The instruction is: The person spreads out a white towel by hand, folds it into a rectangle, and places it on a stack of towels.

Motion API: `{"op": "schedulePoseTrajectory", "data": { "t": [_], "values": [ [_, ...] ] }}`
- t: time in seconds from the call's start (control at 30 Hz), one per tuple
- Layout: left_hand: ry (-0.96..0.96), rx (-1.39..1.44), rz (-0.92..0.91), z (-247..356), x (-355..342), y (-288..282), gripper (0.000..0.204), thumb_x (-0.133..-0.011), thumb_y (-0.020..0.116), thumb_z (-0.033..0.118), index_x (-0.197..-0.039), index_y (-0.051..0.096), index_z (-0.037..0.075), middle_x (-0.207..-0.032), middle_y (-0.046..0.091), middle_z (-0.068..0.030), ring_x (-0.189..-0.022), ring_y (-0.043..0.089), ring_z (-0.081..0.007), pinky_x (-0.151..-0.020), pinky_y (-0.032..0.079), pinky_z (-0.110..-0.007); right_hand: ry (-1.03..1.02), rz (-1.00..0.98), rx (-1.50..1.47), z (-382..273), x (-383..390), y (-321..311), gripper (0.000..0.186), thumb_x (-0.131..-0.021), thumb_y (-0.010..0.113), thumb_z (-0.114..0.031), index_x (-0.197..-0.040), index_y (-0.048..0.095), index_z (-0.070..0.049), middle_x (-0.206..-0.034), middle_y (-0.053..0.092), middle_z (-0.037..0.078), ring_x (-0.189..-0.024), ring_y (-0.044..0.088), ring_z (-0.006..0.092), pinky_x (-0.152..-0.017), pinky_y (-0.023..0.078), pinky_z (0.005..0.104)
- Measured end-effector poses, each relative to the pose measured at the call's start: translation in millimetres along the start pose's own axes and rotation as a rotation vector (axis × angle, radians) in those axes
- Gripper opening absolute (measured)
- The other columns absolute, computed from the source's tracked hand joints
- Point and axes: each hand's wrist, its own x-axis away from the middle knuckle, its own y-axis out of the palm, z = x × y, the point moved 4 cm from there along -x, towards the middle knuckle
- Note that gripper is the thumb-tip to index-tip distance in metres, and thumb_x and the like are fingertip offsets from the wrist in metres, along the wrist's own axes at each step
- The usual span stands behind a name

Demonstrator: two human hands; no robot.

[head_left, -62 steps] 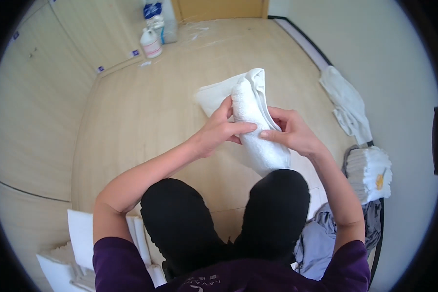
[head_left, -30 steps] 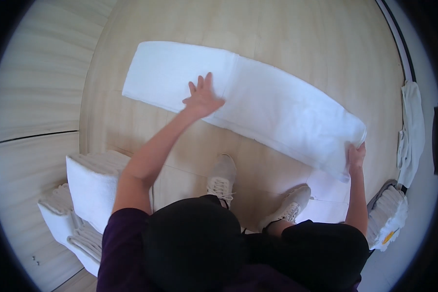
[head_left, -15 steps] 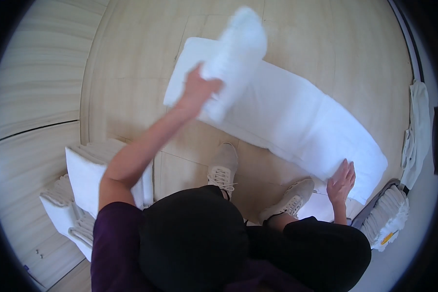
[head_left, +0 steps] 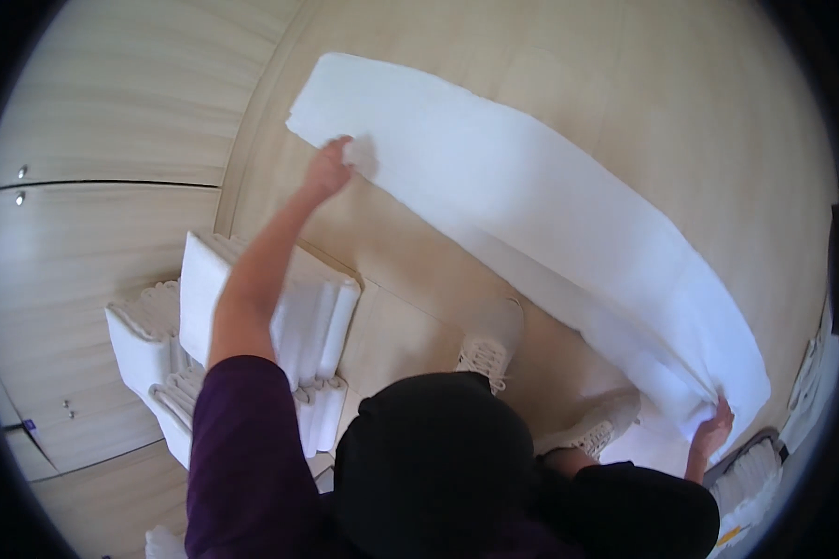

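A long white towel (head_left: 531, 177), folded lengthwise, lies across the floor in a curve from upper left to lower right. My left hand (head_left: 330, 166) is closed on its near edge close to the far left end, pinching a bit of the cloth. At the towel's right end, my right hand (head_left: 715, 429) has its fingers closed on the near layer, where a crease runs up along the cloth. My fingertips there are partly hidden by the fabric.
Stacks of folded white towels (head_left: 312, 307) stand on the left beside my left arm, before pale cabinet doors (head_left: 103, 233). My shoes (head_left: 494, 340) are close to the towel's near edge. More white cloth (head_left: 750, 484) is bundled at the lower right.
The raised left part of the towel now lies flat, stretched out leftward. My left hand has moved left and down to its edge; my right hand has gone from resting flat to gripping cloth.
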Motion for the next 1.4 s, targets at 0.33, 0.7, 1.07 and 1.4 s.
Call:
{"op": "schedulePoseTrajectory", "data": {
  "t": [0.33,0.7,1.07,1.4],
  "values": [
    [-0.260,-0.114,0.027,47,-5,39,0.049,-0.092,0.056,0.016,-0.141,0.047,0.019,-0.135,0.050,-0.0249,-0.107,0.064,-0.0452,-0.091,0.055,-0.053,0.341,-0.062,0.485,95,-10,-52,0.035,-0.100,0.044,-0.011,-0.127,0.066,-0.013,-0.127,0.070,0.007,-0.113,0.061,0.0327,-0.092,0.048,0.0482],
    [0.165,0.053,0.800,82,-98,-8,0.024,-0.081,0.059,0.000,-0.104,0.065,0.003,-0.127,0.060,-0.0215,-0.124,0.055,-0.0401,-0.104,0.042,-0.054,0.913,0.219,-0.802,171,-25,-27,0.047,-0.112,0.039,-0.029,-0.154,0.039,-0.006,-0.141,0.059,0.021,-0.116,0.068,0.0351,-0.090,0.057,0.0424],
    [0.312,-0.283,-0.018,169,-132,54,0.037,-0.094,0.053,0.012,-0.130,0.058,0.006,-0.139,0.056,-0.0142,-0.146,0.039,-0.0305,-0.125,0.023,-0.051,0.539,-0.072,-0.151,190,-11,0,0.038,-0.105,0.050,-0.018,-0.138,0.051,-0.001,-0.129,0.065,0.017,-0.100,0.070,0.0278,-0.081,0.056,0.0400],
    [0.219,-0.570,0.177,137,-101,2,0.014,-0.085,0.062,0.017,-0.093,0.075,0.017,-0.106,0.064,-0.0067,-0.114,0.056,-0.0252,-0.092,0.041,-0.047,0.452,-0.188,-0.237,201,21,22,0.029,-0.100,0.056,-0.014,-0.125,0.058,0.000,-0.113,0.068,0.016,-0.088,0.068,0.0247,-0.075,0.055,0.0423]
  ]
}}
